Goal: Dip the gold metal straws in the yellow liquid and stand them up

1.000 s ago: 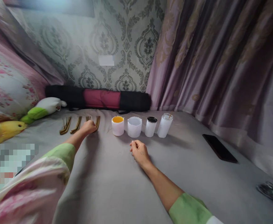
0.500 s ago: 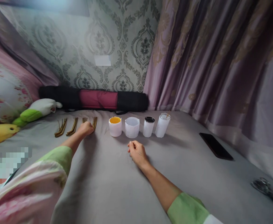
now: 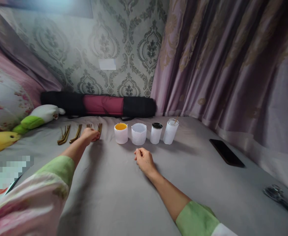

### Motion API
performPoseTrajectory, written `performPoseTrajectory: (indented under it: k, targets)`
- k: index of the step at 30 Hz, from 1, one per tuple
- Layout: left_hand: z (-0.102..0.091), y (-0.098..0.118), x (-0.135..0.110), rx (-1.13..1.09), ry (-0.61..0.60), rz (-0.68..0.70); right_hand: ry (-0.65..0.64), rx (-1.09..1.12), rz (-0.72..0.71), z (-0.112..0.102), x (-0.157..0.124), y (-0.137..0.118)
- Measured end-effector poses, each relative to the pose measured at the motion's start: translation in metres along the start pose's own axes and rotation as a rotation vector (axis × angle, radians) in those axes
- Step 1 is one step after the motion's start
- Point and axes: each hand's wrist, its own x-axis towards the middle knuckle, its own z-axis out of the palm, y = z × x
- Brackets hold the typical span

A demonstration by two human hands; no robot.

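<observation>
My left hand (image 3: 91,134) reaches to the row of thin brown stick bundles, its fingers closed at the lower end of the rightmost bundle (image 3: 100,127). That hand partly covers another bundle (image 3: 89,126). Farther left lie two more bent bundles, one (image 3: 76,134) beside the other (image 3: 64,136). My right hand (image 3: 145,160) rests loosely curled on the grey sheet, with nothing seen in it. Just beyond it stand a white-wrapped cup with a yellow inside (image 3: 121,134), a wide white cup (image 3: 138,135), a narrow dark-mouthed one (image 3: 156,133) and a tall jar (image 3: 171,131).
A black and maroon roll-shaped bag (image 3: 103,105) lies along the wall. Plush toys (image 3: 33,121) sit at the left. On the right are a dark phone (image 3: 226,152) and a black-handled object (image 3: 279,198). Curtains (image 3: 208,59) hang beside the bed.
My left hand has shifted slightly left, its fingers still at the rightmost bundle. The right hand stays put. The whole view has moved a little.
</observation>
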Motion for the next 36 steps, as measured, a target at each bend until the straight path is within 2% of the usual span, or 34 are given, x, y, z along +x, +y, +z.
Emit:
performPoseTrajectory:
  k: [2,4,13,18,29,36]
  targets:
    - [0.003,0.002,-0.008,-0.243,-0.009,-0.119,0.001,-0.001,-0.002,0.000,0.000,0.000]
    - [0.006,0.005,-0.015,-0.434,-0.025,-0.173,0.000,0.002,-0.003,0.001,0.000,0.001]
    - [0.014,0.006,-0.040,-0.767,-0.112,-0.195,-0.009,0.005,-0.011,-0.001,0.000,0.001]
    - [0.021,0.000,-0.055,-0.878,-0.153,-0.176,-0.026,0.010,-0.017,-0.001,0.001,0.004]
    - [0.047,-0.019,-0.086,-1.020,-0.031,-0.030,-0.058,0.121,0.050,-0.001,0.001,0.001]
    - [0.055,-0.023,-0.111,-1.044,-0.060,0.089,-0.054,0.137,0.050,0.001,0.002,0.004]
